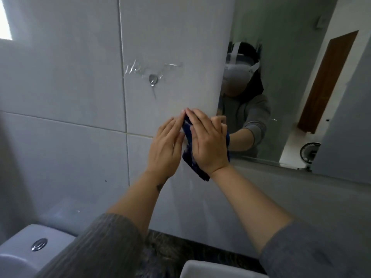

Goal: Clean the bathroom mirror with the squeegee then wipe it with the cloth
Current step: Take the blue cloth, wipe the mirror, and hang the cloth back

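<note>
A dark blue cloth is pressed flat against the tiled wall at the mirror's lower left corner. My right hand lies over it, fingers together and pointing up, holding it to the surface. Just to the left, my left hand rests flat with its fingers stretched, touching the cloth's left edge. The mirror fills the upper right and reflects a person in a grey top with an arm reaching forward. No squeegee is in view.
A metal hook with clear tape marks sticks to the grey wall tile above my hands. A white toilet cistern with a chrome button sits at the lower left. A white basin rim shows at the bottom.
</note>
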`<action>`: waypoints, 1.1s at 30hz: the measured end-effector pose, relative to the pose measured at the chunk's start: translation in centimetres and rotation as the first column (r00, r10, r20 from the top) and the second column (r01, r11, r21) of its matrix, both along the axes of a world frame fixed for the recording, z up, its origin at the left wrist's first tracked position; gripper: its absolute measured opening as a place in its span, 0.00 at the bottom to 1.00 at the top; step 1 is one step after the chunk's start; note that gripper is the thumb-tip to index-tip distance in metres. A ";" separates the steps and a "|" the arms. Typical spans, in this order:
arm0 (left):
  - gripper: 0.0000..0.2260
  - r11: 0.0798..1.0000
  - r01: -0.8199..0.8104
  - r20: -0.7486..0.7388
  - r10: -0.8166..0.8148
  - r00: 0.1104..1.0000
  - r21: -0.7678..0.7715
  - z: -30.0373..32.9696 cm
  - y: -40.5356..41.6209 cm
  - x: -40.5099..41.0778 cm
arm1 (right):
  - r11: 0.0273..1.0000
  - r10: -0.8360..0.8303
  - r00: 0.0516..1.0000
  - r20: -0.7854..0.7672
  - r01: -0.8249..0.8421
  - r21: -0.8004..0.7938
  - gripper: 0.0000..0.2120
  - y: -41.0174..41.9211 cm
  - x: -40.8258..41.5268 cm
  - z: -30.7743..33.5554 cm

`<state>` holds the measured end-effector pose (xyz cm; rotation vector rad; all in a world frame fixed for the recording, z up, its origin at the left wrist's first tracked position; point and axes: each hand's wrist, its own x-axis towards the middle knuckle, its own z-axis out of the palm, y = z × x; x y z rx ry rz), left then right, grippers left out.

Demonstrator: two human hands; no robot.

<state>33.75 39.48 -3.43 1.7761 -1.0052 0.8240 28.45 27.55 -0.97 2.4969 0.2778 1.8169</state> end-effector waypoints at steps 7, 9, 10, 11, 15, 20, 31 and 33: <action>0.16 0.971 0.169 -0.146 -0.194 0.970 -0.169 5.4 3.8 -0.1 | 0.975 0.221 0.975 -0.012 -0.220 0.041 0.13 2.0 0.7 6.4; 0.10 0.998 0.053 -0.063 -0.056 0.996 -0.043 6.8 5.2 0.8 | 0.974 0.222 0.975 -0.014 -0.222 0.050 0.10 1.5 0.7 7.6; 0.08 1.000 -0.014 -0.014 0.014 1.000 0.011 7.5 6.0 1.4 | 0.976 0.212 0.977 -0.024 -0.210 0.047 0.09 1.3 0.7 8.0; 0.07 0.996 -0.065 0.033 0.064 0.997 0.055 8.1 6.7 2.0 | 0.982 0.189 0.981 -0.039 -0.187 0.035 0.08 1.3 0.8 8.1; 0.09 0.989 -0.131 0.098 0.124 0.987 0.073 9.6 8.5 4.8 | 0.993 0.113 0.992 -0.055 -0.111 0.047 0.04 2.9 2.4 9.1; 0.09 0.980 -0.184 0.019 0.185 0.982 -0.076 11.1 7.9 7.2 | 0.991 0.065 0.997 -0.040 -0.060 0.121 0.04 5.2 5.9 11.2; 0.15 0.980 -0.180 0.049 0.184 0.982 -0.083 7.4 7.7 8.5 | 0.987 -0.142 0.982 0.124 0.131 0.097 0.05 5.6 8.1 8.4; 0.19 0.969 -0.244 0.094 0.241 0.966 0.022 6.7 7.7 8.5 | 0.978 -0.175 0.981 0.087 0.163 0.131 0.09 5.8 7.9 7.8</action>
